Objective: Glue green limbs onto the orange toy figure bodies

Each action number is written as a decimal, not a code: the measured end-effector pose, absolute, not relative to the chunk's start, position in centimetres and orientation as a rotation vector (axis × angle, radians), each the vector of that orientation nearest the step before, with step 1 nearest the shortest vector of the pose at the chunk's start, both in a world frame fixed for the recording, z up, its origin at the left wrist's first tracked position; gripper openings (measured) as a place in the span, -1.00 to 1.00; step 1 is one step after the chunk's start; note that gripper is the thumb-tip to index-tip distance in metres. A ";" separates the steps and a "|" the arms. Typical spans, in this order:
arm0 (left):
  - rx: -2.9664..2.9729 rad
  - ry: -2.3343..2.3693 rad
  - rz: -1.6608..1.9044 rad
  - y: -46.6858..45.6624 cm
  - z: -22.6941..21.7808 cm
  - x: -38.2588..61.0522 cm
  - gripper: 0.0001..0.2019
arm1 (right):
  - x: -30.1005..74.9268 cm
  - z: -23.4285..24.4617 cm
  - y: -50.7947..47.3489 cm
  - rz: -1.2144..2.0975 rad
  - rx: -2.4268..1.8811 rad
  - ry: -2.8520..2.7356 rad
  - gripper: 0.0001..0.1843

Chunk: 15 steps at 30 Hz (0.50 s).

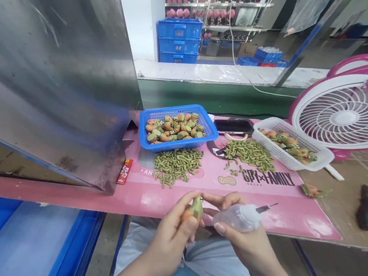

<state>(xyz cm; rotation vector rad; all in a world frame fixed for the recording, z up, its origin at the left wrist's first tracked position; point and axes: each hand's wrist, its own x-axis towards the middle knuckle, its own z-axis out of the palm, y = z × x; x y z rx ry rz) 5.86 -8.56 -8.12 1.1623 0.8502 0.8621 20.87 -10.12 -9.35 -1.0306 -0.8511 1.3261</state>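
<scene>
Pink sheeting covers much of the bench, and at its near edge, lower centre of the frame, the left hand pinches an orange-and-green figure, partly hidden by fingers, its long axis slanting up rightward; the right hand curls round a translucent bottle, thin tip pointing right, its fingertips' contact with the figure unclear. Farther up lie two piles of green pieces, then a blue basket and, to the right, a white basket, both holding similar figures, lower layers hidden, beside a cut-off fan.
</scene>
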 end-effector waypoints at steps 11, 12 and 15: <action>0.494 0.758 0.886 -8.4 -7.9 5.1 -0.34 | 21.6 -10.9 -12.0 1.255 -1.328 -0.806 -0.57; 0.538 0.774 0.884 -8.6 -8.1 5.0 -0.31 | 21.6 -10.9 -12.3 1.245 -1.345 -0.782 -0.56; 0.640 0.794 0.894 -9.6 -9.2 4.9 -0.38 | 21.6 -10.7 -13.5 1.199 -1.344 -0.728 -0.54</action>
